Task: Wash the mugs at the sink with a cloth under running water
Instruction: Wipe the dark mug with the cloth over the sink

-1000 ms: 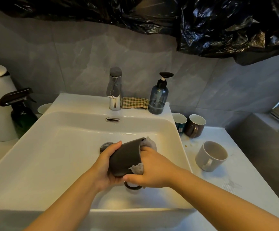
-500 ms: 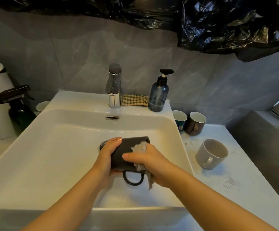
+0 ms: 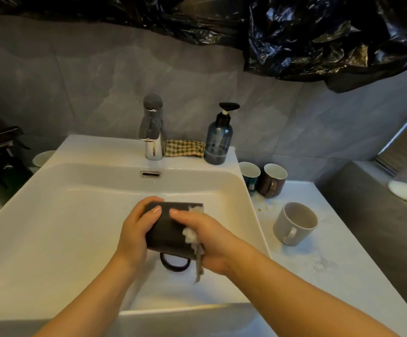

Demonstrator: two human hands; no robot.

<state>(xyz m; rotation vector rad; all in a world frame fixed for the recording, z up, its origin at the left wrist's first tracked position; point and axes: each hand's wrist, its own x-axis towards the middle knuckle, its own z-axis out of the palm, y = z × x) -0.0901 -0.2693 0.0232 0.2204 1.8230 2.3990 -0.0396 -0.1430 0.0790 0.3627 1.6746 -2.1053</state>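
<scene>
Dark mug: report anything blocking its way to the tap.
Nothing visible. The left hand and the right hand, with the cloth, hold the dark mug; only open basin lies between it and the tap.

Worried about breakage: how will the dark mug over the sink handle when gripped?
Probably slippery: a limp, soggy-looking cloth presses on the dark mug. Likely stiff and chip-prone, looking ceramic, above a hard white sink. Its looped handle offers a surer hold.

Bare left hand (image 3: 134, 231) and right hand (image 3: 212, 242), bare forearms (image 3: 294, 288), short rounded fingernails (image 3: 157, 210).
</scene>
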